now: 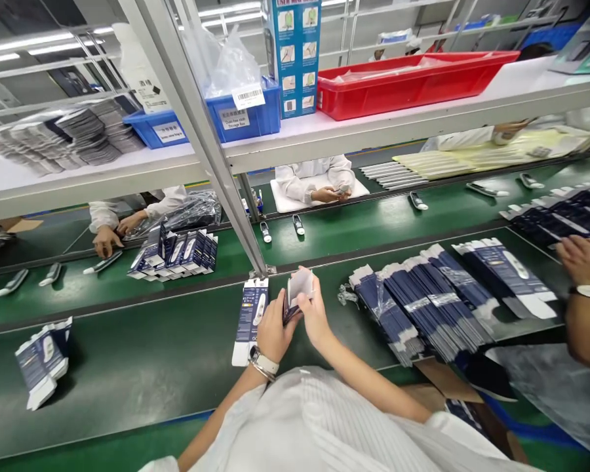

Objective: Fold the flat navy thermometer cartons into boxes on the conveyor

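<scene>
Between my two hands is a small cardboard box [301, 287], with its pale grey inner face turned up and a dark edge below. My left hand [274, 326], with a watch at the wrist, grips its lower left side. My right hand [315, 313] is closed around the right side, thumb against the grey face. Just left of my left hand lies a dark blue and white printed box [250, 309], flat on the green bench and partly covered by that hand. To the right rest banded bundles of flattened blue boxes [425, 303].
A metal post [211, 137] rises just ahead of my hands. Beyond run a green conveyor [341, 229] with thermometer-like devices [298, 225] and grouped boxes [181, 254]. Another box [44, 360] lies left. Co-workers' hands [332, 194] work opposite; another person's hand [585, 262] is at right.
</scene>
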The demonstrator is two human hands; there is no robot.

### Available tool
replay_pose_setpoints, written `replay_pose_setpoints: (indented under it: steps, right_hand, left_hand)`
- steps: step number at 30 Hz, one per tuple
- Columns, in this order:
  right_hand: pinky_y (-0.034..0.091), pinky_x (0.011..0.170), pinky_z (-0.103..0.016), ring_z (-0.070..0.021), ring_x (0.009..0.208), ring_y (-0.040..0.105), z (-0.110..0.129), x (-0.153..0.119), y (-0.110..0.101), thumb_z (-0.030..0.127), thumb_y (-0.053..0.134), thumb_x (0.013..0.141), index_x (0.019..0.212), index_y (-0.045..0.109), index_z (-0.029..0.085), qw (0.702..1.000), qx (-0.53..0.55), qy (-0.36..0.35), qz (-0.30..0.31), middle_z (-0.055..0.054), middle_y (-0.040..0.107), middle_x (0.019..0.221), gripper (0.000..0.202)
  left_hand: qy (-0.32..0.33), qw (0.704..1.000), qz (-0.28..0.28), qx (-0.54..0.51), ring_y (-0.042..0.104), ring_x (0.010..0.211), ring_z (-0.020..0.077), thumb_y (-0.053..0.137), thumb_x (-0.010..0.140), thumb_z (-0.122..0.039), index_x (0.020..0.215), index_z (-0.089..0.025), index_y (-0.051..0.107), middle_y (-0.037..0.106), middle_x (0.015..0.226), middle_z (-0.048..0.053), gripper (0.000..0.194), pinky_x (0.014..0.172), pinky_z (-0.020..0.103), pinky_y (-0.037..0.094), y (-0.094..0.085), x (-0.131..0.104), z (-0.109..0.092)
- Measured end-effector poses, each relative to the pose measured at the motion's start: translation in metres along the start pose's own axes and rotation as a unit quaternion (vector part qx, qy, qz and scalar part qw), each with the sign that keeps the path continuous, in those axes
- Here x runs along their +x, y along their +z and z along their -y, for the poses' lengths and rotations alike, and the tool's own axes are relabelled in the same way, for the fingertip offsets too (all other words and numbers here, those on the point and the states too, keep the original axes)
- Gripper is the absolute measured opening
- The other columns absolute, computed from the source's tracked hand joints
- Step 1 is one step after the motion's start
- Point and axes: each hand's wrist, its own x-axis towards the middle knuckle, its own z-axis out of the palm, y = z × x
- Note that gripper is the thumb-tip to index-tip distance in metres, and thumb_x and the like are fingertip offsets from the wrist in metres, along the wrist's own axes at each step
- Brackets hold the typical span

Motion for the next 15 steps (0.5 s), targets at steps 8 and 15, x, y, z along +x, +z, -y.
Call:
replay_pose_setpoints:
  steps: [8, 15]
  right_hand:
    - [0.045, 0.073, -0.029, -0.0147, 0.078, 0.055, 0.002, -0.02, 0.007, 0.03, 0.061, 0.072, 0.103, 0.05, 0.021, 0.997, -0.018, 0.014, -0.074, -0.002, 0.055, 0.091, 0.034]
    - [0.044, 0.071, -0.03, -0.0143, 0.074, 0.055, -0.001, -0.027, -0.001, 0.019, 0.056, 0.073, 0.105, 0.046, 0.021, 0.996, -0.031, 0.007, -0.081, 0.001, 0.056, 0.082, 0.033]
  left_hand:
    - [-0.02, 0.986, 0.03, -0.164, 0.045, 0.118, 0.0277, 0.057, 0.078, -0.025, 0.128, -0.017, 0.038, 0.049, 0.123, 0.015, 0.054, 0.096, 0.045, 0.038, 0.004, -0.007, -0.01]
    - [-0.126, 0.819, 0.139, -0.542, 0.037, 0.127, 0.0276, 0.055, 0.081, -0.042, 0.129, -0.02, 0.042, 0.042, 0.136, 0.011, 0.054, 0.101, 0.041, 0.035, -0.018, -0.012, -0.018]
